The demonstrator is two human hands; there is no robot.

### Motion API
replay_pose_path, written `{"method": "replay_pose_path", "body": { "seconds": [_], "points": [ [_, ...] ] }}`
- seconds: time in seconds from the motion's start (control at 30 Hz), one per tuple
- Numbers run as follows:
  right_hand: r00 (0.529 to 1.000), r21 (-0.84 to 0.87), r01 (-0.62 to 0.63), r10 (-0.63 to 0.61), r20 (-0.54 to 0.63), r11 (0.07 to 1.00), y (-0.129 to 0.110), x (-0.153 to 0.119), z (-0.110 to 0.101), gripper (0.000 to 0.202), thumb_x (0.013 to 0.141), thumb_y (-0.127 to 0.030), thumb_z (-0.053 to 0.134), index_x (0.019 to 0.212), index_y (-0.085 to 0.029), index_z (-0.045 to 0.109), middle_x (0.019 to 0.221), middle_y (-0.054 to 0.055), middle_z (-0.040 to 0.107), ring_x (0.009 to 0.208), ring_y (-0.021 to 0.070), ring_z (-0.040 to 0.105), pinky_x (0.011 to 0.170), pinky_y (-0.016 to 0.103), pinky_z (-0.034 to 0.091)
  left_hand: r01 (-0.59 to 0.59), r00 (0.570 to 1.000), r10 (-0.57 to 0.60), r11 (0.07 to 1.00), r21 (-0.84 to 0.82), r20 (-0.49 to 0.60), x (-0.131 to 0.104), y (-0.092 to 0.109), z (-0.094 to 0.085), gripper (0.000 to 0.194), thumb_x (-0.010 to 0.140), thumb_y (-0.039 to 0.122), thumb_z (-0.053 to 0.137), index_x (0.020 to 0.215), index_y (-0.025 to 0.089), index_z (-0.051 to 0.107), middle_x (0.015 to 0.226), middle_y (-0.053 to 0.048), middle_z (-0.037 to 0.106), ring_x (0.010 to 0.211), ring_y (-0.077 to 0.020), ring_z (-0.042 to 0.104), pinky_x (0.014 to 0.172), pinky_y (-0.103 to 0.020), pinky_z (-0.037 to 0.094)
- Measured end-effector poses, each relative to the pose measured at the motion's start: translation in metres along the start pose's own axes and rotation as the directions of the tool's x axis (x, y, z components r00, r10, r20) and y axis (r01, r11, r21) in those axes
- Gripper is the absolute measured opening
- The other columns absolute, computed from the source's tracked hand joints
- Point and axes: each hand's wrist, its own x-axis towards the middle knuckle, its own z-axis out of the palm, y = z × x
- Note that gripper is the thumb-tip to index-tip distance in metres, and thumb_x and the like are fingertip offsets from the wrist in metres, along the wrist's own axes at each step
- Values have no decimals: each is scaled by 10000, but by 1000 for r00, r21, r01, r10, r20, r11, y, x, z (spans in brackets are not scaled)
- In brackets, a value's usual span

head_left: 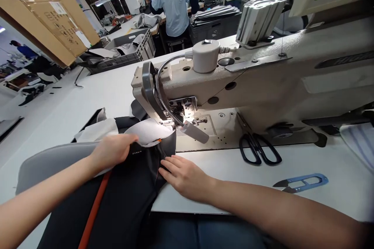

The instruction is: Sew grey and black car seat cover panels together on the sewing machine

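My left hand [114, 149] is closed on the edge of a light grey fabric piece [149, 131], its fingers pinched together. My right hand [182, 173] rests with fingers spread on the black cover [128, 190], just in front of the sewing machine [251, 85]. The cover has an orange-red strip [95, 210] and a grey panel [55, 159]; it runs from the needle area down over the table's front edge. The light fabric's far end lies at the presser foot, partly hidden behind the lamp head [195, 131].
Black-handled scissors [257, 148] lie on the machine bed's edge, and blue thread snips [304, 183] lie further right. A grey crate [125, 50] and a cardboard box [55, 15] stand at the back left. A person in light blue [175, 6] sits beyond.
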Motion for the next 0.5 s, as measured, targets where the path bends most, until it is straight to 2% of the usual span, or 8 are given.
{"method": "replay_pose_path", "body": {
  "seconds": [0.03,0.1,0.13,0.17,0.23,0.3,0.37,0.5],
  "points": [
    [1000,-46,-3,3,-1,999,-2,1,-1,286,902,-61,406,1113,-37,598,951,146,663,867,206,621,798,367,510,-85,996,85,996,-25,32,-9,10,4,374,823,175,324,1089,176,586,1001,-84,673,904,-238,628,782,-316,439],
    [1000,-123,11,-12,-3,992,-6,4,-2,262,888,-38,397,1029,-10,617,787,127,641,688,189,596,663,355,510,-258,956,264,964,-66,126,-23,34,11,384,860,270,332,1164,209,560,980,-65,681,865,-232,644,741,-313,463],
    [999,-152,26,-29,-17,988,-8,5,-3,259,881,-32,388,973,-13,629,749,123,632,647,186,583,638,356,506,-296,937,308,951,-92,164,-26,47,15,410,872,327,347,1226,219,526,956,-62,684,844,-235,649,717,-315,473],
    [998,-173,38,-45,-41,984,-9,6,-4,259,875,-30,381,908,-31,638,737,124,632,633,188,581,637,360,508,-289,933,306,950,-116,187,-26,58,18,469,873,355,364,1313,220,456,968,-66,683,849,-239,653,709,-318,482],
    [995,-199,34,-52,-87,979,-10,7,-6,264,868,-34,379,827,-67,638,744,131,644,665,199,601,676,367,518,-198,949,222,972,-126,222,-19,73,24,629,848,335,407,1446,199,265,1023,-87,677,882,-258,656,718,-332,496],
    [993,-207,17,-41,-112,978,-10,6,-7,249,866,-37,392,846,-67,639,758,136,656,729,214,630,725,367,525,-98,960,127,987,-126,250,-9,78,28,727,810,276,430,1482,194,166,1076,-101,669,927,-275,654,746,-345,502],
    [993,-200,14,-38,-116,980,-11,4,-7,238,864,-36,404,907,-37,638,797,157,666,798,233,650,761,371,529,-69,952,115,983,-167,283,-3,75,28,721,790,253,443,1473,228,216,1101,-89,667,960,-275,649,775,-337,503],
    [994,-199,9,-30,-101,980,-13,3,-5,242,857,-42,414,947,-3,635,843,192,675,849,264,663,787,393,539,-86,937,182,948,-308,299,-3,69,27,677,794,222,421,1453,271,277,1113,-55,674,975,-236,649,801,-287,500]
  ]
}}
